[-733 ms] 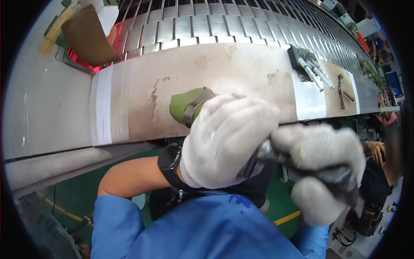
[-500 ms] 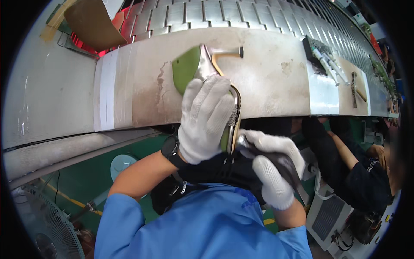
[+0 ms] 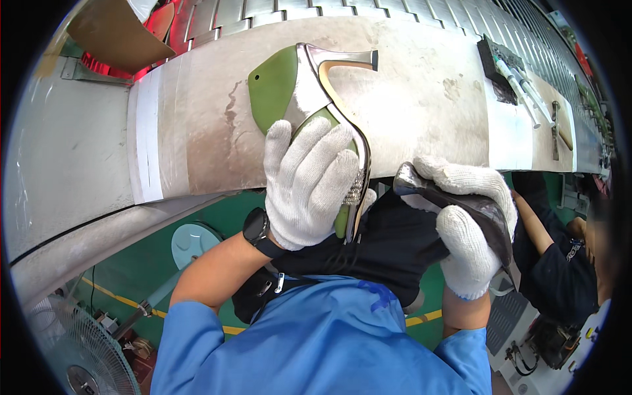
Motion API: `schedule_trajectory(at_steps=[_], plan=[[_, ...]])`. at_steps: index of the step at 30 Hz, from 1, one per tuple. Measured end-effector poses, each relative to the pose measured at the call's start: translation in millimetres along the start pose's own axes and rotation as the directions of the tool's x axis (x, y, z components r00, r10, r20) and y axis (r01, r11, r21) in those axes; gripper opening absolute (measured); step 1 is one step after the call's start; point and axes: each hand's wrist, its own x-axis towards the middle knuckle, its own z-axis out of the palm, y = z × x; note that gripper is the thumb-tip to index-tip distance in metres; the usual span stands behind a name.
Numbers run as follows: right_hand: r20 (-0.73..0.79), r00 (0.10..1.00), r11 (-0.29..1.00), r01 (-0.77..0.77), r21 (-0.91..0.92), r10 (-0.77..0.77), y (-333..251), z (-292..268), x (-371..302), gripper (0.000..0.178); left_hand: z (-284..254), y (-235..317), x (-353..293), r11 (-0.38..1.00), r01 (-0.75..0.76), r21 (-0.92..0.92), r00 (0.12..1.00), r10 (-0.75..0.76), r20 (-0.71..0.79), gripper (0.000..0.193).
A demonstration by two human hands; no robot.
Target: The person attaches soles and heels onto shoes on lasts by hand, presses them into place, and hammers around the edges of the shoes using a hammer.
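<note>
My left hand [image 3: 309, 187] in a white knit glove is wrapped round the forepart of a high-heeled shoe [image 3: 308, 89]. The shoe lies on its side, silvery, with a thin heel pointing right and a sparkling band by my fingers. A green shoe last [image 3: 275, 89] fills it, and its toe hangs past the bench's near edge. To the right, apart from the shoe, my gloved right hand [image 3: 471, 220] grips a dark metal shoemaker's hammer [image 3: 454, 197]. Its rounded, shiny end faces the shoe; a flat, tapered end points down to the right. Fingers partly hide it.
The shoe rests on a stained, padded bench top [image 3: 210, 131]. A dark tray [image 3: 498, 72] with syringe-like tubes [image 3: 526, 95] and another hammer [image 3: 555, 131] lie at right. Behind runs a slatted metal conveyor [image 3: 263, 10]. A fan [image 3: 85, 349] stands lower left; a co-worker [image 3: 559, 263] sits at right.
My right hand has drawn the hammer away from the shoe's toe, to the right and slightly up. My left hand keeps its hold on the shoe. The whole view has shifted a little.
</note>
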Motion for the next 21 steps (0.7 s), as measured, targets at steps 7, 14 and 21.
schedule_trajectory(at_steps=[7, 14, 21], plan=[[0.018, 0.961, 0.869, -0.258, 0.421, 0.277, 46.6, 2.2, 0.9, 0.033, -2.9, 0.1, 0.5, 1.000, 0.011, -0.005, 0.998, -0.010, 0.068, 0.054], [0.038, 0.992, 0.947, -0.126, 0.296, 0.120, 42.3, 1.9, 12.1, 0.031, -4.5, 2.2, 4.8, 0.995, 0.043, -0.093, 0.994, -0.033, 0.102, 0.045], [0.272, 0.962, 0.992, 0.012, -0.126, 0.023, -0.5, -9.2, 40.4, 0.031, -3.5, 2.9, 9.9, 0.992, 0.057, -0.114, 0.995, -0.048, 0.084, 0.043]])
